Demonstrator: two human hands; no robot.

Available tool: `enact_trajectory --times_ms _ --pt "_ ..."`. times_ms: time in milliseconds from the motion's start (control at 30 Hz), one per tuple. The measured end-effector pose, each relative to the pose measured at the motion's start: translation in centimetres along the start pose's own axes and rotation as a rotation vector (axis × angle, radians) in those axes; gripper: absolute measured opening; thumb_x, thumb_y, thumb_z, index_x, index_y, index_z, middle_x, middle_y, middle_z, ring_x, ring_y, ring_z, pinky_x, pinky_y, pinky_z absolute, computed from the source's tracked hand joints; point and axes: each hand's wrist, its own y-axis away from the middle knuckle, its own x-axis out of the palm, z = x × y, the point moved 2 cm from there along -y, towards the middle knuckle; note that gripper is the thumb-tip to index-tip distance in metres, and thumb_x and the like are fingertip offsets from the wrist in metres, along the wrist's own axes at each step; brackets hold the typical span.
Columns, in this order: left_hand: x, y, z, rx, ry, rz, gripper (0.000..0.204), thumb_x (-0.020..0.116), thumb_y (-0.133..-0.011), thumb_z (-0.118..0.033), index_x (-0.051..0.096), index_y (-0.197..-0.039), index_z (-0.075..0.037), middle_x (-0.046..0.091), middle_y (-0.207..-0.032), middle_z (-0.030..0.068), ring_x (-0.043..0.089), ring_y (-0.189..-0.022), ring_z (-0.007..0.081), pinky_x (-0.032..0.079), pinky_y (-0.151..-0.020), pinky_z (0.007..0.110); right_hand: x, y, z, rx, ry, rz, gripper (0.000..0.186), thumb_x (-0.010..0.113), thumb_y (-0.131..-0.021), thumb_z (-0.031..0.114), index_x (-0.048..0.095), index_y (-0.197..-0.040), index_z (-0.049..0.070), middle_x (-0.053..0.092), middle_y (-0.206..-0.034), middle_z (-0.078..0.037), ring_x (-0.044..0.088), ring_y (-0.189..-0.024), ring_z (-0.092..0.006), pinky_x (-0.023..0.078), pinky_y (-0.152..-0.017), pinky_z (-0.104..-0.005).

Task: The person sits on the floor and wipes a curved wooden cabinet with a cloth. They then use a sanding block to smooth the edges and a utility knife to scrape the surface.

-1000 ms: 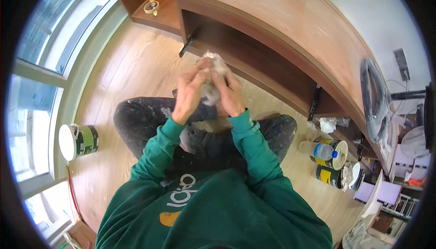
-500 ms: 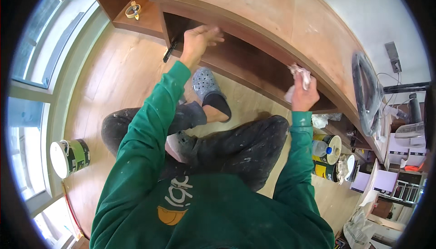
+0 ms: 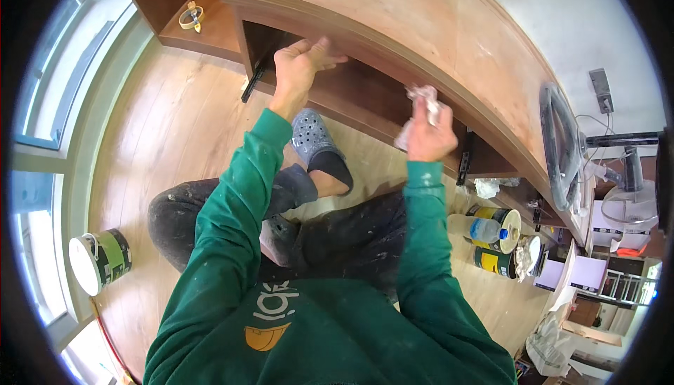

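My left hand (image 3: 298, 72) is at the front opening of a brown wooden cabinet (image 3: 421, 23). Its fingers stretch toward the right just under the top edge, a little blurred, and nothing shows in them. My right hand (image 3: 432, 136) is closed on a crumpled whitish rag (image 3: 424, 97). The rag is in front of the opening, below the cabinet's front edge; whether it touches the wood I cannot tell. Black metal drawer slides stand at both ends of the opening, the left slide (image 3: 253, 84) beside my left wrist and the right slide (image 3: 464, 159) beside my right hand.
A roll of tape (image 3: 189, 16) lies on a low shelf at the far left. A paint bucket (image 3: 105, 259) stands by the windows. To the right are more cans (image 3: 502, 227), a plastic bottle (image 3: 484, 230) and a fan (image 3: 628, 199). My legs are folded on the floor.
My right hand has moved left along the opening with the rag, uncovering the right slide. My left hand stays near the same edge. The whole view has shifted slightly.
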Motion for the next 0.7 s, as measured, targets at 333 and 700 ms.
enact_trajectory --times_ms 333,700 --pt "-0.4 0.1 -0.7 -0.084 0.065 -0.044 0.023 0.065 -0.091 -0.017 0.058 -0.099 0.003 0.068 -0.097 0.0186 0.069 -0.088 0.0255 0.053 -0.075 0.032 -0.1 -0.6 1.5 0.027 0.198 0.097 0.027 0.078 -0.077 0.031 0.064 -0.083 0.009 0.065 -0.068 -0.012 0.064 -0.061 -0.0179 0.051 -0.058 -0.0346" --pt "-0.3 0.2 -0.4 -0.066 0.008 -0.031 0.020 0.062 -0.093 -0.020 0.064 -0.092 0.000 0.070 -0.091 0.0125 0.059 -0.066 0.0105 0.045 -0.059 0.023 7.4 1.3 6.5 -0.146 0.327 0.063 0.021 0.073 -0.077 0.030 0.058 -0.078 0.015 0.062 -0.064 -0.014 0.062 -0.059 -0.0377 0.049 -0.053 -0.0463"
